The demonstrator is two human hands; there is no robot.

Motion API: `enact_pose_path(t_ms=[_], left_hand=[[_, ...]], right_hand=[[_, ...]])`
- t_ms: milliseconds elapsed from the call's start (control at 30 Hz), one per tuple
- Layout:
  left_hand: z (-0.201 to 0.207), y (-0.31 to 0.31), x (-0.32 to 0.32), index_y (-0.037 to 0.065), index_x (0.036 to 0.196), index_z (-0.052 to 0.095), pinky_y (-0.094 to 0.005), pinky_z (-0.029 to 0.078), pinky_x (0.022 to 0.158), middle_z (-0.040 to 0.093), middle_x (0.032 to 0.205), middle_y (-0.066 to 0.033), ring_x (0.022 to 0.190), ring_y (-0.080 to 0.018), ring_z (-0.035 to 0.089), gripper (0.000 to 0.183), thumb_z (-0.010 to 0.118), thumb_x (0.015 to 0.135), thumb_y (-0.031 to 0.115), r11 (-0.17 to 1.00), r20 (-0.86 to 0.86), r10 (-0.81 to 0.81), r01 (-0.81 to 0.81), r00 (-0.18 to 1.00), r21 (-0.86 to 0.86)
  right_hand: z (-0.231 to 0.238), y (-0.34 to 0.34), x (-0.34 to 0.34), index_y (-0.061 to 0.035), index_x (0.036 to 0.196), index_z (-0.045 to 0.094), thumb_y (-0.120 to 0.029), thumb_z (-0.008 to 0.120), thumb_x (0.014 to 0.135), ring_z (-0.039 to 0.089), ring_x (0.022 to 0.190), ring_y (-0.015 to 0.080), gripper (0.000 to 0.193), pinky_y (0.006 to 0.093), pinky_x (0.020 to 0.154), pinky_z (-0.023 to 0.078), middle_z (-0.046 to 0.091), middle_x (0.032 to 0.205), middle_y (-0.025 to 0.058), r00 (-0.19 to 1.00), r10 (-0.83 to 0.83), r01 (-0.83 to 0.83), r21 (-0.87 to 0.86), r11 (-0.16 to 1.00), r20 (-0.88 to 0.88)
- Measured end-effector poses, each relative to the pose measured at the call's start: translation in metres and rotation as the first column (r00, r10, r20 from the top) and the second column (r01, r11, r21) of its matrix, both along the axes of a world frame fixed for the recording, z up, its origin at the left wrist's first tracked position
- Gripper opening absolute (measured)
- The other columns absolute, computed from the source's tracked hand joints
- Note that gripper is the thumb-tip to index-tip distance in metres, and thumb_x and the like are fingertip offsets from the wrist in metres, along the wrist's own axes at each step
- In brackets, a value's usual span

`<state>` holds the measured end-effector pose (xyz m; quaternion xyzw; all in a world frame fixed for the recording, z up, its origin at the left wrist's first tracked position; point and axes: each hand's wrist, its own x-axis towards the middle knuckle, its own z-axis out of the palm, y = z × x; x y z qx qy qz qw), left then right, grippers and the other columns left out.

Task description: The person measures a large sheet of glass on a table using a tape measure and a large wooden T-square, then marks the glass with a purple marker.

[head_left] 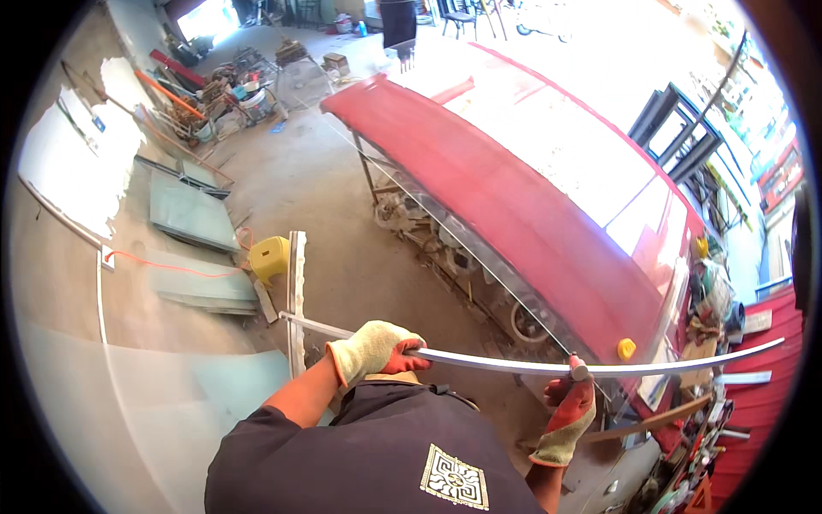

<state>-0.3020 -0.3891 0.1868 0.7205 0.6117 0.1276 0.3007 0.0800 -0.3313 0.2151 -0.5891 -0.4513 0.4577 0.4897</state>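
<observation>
A long, narrow silver-grey metal strip (pixel 488 360) runs across in front of my body, its right end reaching out toward the right. My left hand (pixel 381 349), in a cream and red work glove, is closed around it left of the middle. Farther right, my right hand (pixel 569 407), gloved alike, has its fingers closed at the strip from below. A small round, greyish disc-like end (pixel 580 373) shows at those fingers; what it belongs to is hidden. The strip passes over the near corner of a large table with a red cover (pixel 514 188).
Glass panes (pixel 193 210) lean along the left wall, by a yellow stool (pixel 270 259) and an upright pale bar (pixel 297 300). Under the table are a wheel (pixel 528 321) and clutter. Dark frames (pixel 676 133) stand at the right; a person (pixel 398 24) is beyond the table.
</observation>
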Motion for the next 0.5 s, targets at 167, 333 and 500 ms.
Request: enact_pose_path(t_ms=[167, 333, 500], left_hand=[[0.004, -0.015, -0.077, 0.015, 0.109, 0.08, -0.0385, 0.059, 0.076, 0.076, 0.093, -0.0134, 0.087, -0.0326, 0.074, 0.035, 0.079, 0.093, 0.047, 0.971, 0.147, 0.207, -0.222, 0.967, 0.091], [0.003, -0.025, -0.124, 0.01, 0.112, 0.08, -0.0333, 0.059, 0.075, 0.077, 0.09, -0.0132, 0.08, -0.0258, 0.076, 0.036, 0.081, 0.093, 0.042, 0.927, 0.197, 0.356, -0.372, 0.913, 0.046], [-0.001, -0.014, -0.153, 0.0, 0.11, 0.079, -0.0288, 0.06, 0.074, 0.079, 0.087, -0.0132, 0.076, -0.0125, 0.073, 0.028, 0.088, 0.089, 0.015, 0.878, 0.376, 0.419, -0.475, 0.827, 0.066]], right_hand=[[-0.005, 0.033, -0.11, -0.0119, 0.143, 0.069, -0.052, 0.057, 0.11, 0.061, 0.07, 0.0064, 0.053, 0.0217, 0.058, 0.045, 0.06, 0.089, -0.0036, 0.987, 0.151, -0.143, 0.131, 0.981, -0.055], [-0.004, 0.07, -0.189, -0.0126, 0.141, 0.07, -0.052, 0.052, 0.112, 0.059, 0.062, 0.0071, 0.052, 0.0226, 0.055, 0.046, 0.061, 0.077, -0.0037, 0.964, 0.21, -0.224, -0.075, 0.972, -0.161], [-0.003, 0.11, -0.248, -0.0129, 0.13, 0.073, -0.055, 0.053, 0.111, 0.061, 0.059, 0.0094, 0.051, 0.0249, 0.052, 0.045, 0.064, 0.073, -0.0001, 0.943, 0.23, -0.275, -0.175, 0.945, -0.241]])
